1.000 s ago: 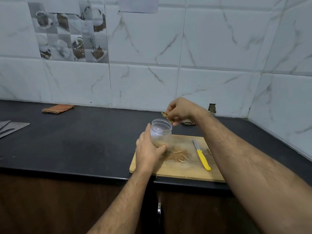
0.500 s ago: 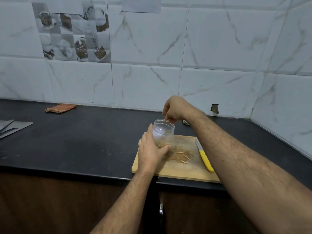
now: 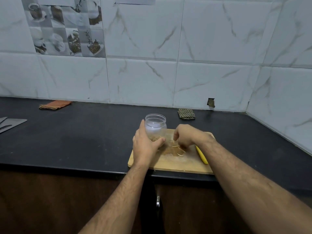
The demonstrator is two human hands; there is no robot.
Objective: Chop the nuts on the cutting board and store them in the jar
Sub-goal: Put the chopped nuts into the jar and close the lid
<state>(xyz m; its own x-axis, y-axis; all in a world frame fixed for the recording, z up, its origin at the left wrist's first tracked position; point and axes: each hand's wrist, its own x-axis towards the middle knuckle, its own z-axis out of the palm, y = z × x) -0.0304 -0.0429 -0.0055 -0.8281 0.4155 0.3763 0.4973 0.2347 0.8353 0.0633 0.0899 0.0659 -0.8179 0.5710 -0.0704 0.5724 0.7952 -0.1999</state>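
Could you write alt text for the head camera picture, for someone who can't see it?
A person's left hand grips a clear open jar standing on a wooden cutting board, while the right hand reaches down to chopped nut pieces beside it. A yellow-handled knife lies on the board, on a black counter.

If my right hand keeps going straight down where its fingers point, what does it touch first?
Most likely the pale chopped nut slivers on the wooden cutting board; the right hand hovers just above them, though depth is unclear.
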